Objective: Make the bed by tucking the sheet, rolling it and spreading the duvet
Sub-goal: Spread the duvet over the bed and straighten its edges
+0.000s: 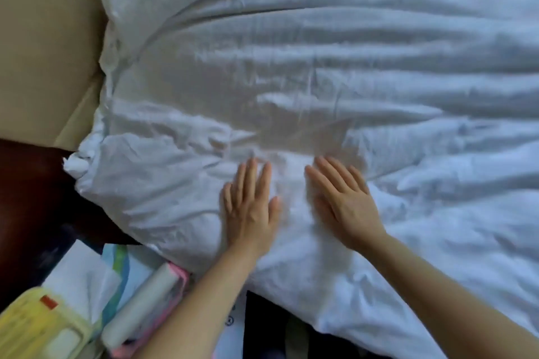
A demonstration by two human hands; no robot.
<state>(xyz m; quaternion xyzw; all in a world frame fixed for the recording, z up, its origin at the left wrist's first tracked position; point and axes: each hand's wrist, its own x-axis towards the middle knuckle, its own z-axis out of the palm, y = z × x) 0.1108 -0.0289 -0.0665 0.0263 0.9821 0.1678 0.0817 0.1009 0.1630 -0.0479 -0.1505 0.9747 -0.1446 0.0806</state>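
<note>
Near the bed's left corner, the left hand (248, 207) and right hand (339, 201) are laid flat, grasping nothing, on the duvet (320, 67), probably to smooth wrinkles.

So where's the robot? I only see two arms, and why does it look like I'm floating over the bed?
There is no robot here. It is a person, and the one picture comes from a camera worn on their head, looking forward and down. That is why you see what they see.

The two arms are theirs. The left hand and the right hand both lie flat, fingers straight, side by side on the wrinkly white duvet. They hold nothing and only press on the cloth, perhaps to smooth it.

At the bottom left, beside the bed, there is a pile of things: a white roll with pink behind it and a yellow packet. It is too blurry to say just what they are. The beige surface is at the top left, next to the bed.
</note>
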